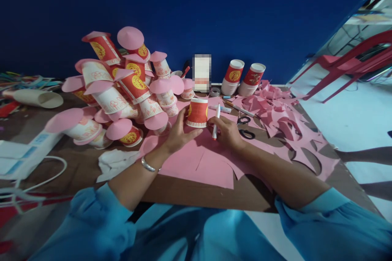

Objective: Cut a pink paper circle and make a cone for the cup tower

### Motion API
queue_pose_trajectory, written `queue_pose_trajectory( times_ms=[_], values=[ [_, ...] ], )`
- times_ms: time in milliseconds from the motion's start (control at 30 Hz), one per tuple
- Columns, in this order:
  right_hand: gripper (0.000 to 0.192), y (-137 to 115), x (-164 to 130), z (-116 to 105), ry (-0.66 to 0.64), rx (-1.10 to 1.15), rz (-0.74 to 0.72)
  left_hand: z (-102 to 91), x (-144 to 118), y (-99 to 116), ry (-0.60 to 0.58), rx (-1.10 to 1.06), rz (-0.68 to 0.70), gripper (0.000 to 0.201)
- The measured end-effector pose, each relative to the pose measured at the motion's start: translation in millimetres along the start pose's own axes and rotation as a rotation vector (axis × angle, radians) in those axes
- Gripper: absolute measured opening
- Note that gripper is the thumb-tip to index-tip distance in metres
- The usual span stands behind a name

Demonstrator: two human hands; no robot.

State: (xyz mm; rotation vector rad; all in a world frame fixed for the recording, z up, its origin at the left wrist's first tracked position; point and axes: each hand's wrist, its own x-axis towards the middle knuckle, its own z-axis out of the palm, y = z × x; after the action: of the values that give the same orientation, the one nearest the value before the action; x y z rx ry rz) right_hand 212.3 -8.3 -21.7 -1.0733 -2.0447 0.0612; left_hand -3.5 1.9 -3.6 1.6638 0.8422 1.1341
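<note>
My left hand [180, 134] holds a red and white paper cup [197, 112] by its left side, with the thumb stretched out along the cup's lower front. The cup sits mouth down over pink paper [196, 167]. In my right hand [228, 131] is a white marker [216, 122] with a red end, held upright between the fingers just right of the cup. Whether the right fingers also touch the cup cannot be made out. Black-handled scissors [246, 133] lie right of that hand, near another pen [240, 109].
A pile of paper cups topped with pink paper cones [119, 130] fills the left side. Two cup stacks [234, 75] stand by the blue wall. Pink paper scraps [275, 114] cover the right. A white tissue [116, 163], a power strip [33, 151] and a cardboard tube [39, 98] lie left.
</note>
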Motion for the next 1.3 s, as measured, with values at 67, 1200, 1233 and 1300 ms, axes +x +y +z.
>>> queue_pose_trajectory(
  times_ms=[67,1200,1233,1300],
  values=[
    [0.014,0.4,-0.1,0.0,-0.010,-0.006,-0.018,0.4,0.2,1.0,0.012,0.000,-0.009,0.082],
    [0.017,-2.9,0.7,-1.7,-0.039,0.018,0.054,3.0,-3.4,-8.0,0.153,0.208,-0.024,0.077],
    [0.017,-3.1,0.7,-1.2,-0.034,0.016,0.050,2.8,-3.5,-8.7,0.151,0.216,-0.015,0.078],
    [0.018,-3.3,0.5,-0.5,-0.022,0.016,0.041,2.4,-3.3,-9.3,0.143,0.225,-0.003,0.080]
  ],
)
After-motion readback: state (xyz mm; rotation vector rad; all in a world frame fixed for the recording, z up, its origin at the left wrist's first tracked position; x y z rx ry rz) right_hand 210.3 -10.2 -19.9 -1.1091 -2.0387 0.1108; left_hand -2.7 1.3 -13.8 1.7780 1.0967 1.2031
